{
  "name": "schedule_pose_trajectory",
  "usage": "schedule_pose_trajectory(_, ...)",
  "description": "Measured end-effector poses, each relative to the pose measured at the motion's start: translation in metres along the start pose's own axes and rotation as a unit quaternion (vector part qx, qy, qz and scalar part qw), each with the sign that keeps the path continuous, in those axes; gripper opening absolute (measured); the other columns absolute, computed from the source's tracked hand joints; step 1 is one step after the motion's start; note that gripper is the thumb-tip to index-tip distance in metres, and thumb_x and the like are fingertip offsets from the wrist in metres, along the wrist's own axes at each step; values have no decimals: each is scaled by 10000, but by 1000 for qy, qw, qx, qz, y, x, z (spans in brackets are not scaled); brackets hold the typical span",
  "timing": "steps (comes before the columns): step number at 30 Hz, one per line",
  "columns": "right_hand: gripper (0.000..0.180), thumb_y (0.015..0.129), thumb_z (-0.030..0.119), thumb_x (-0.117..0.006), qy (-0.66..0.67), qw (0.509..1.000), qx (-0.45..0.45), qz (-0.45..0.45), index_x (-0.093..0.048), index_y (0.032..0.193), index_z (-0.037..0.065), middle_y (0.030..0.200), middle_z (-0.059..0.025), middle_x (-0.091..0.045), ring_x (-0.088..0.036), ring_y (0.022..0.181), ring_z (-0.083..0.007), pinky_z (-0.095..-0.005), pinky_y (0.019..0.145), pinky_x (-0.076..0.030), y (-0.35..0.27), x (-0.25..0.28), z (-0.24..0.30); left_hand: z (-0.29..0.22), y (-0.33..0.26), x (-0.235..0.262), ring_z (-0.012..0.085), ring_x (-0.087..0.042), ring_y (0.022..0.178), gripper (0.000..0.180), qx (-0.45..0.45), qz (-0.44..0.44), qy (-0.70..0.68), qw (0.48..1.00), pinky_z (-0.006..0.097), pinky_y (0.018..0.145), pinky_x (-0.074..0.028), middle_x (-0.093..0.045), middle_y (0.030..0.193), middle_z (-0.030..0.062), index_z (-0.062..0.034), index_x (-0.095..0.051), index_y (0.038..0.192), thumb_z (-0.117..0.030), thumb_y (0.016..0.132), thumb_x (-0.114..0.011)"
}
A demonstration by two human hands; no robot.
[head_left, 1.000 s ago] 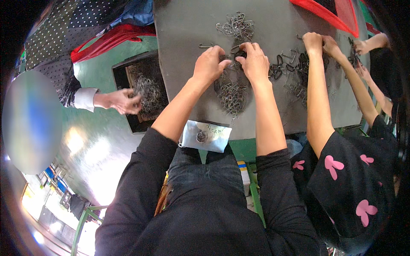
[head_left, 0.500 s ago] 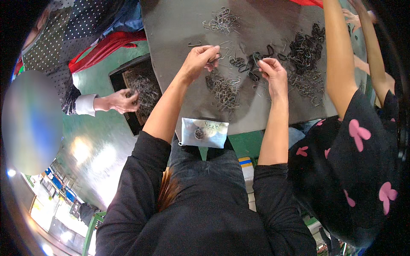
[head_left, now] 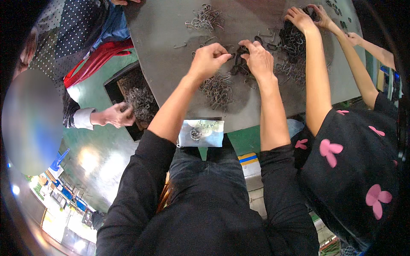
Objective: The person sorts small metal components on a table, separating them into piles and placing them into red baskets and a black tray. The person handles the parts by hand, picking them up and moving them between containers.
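Note:
My left hand (head_left: 209,59) is closed in a pinch, with a small dark piece, perhaps a clip, showing at its fingertips. Just right of it, my right hand (head_left: 259,60) has thumb and forefinger apart over a few black clip-like pieces (head_left: 240,66) on the grey table. Whether its fingertips touch them I cannot tell. Below my left hand lies a pile of bent metal wire hooks (head_left: 217,90). A second pile of wire hooks (head_left: 204,18) sits farther back, with a single hook (head_left: 180,45) near it.
A co-worker's hands (head_left: 301,20) reach into a dark heap of pieces (head_left: 293,39) on the right. At left, another person's hand (head_left: 117,115) is at a black bin (head_left: 114,91) of metal pieces. A pale patterned pouch (head_left: 209,135) lies at the table's near edge.
My hands have come closer together; the right has moved left and its pinch has opened. The right-hand co-worker's arms now reach into the dark heap. The view has shifted slightly.

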State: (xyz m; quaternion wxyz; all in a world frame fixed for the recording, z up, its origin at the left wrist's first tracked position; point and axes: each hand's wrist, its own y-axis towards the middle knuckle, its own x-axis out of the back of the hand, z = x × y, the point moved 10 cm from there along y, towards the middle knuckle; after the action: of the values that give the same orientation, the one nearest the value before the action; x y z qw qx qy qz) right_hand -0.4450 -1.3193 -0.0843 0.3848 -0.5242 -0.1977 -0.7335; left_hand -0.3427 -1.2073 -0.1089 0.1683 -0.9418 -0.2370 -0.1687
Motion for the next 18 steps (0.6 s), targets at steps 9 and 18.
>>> schedule_pose_trajectory(9,149,742,159,-691,47,997,-25,52,-640,869,101,801,-105,-611,-615,743,-273,-378,623,-480,12,-12,-20,21,-15,3,134,-581,822,118,171,138,-508,833,274,617,-457,-600,868,17,-90,-554,874,-197,864,-602)
schedule_pose_trajectory(18,188,783,141,-688,715,655,-240,48,-588,925,71,646,65,-477,-420,528,-45,-183,469,-307,-36,-33,-56,-12,25,9,315,-638,835,311,13,-24,235,972,415,706,-493,-664,866,133,-83,-632,960,-292,742,-705)
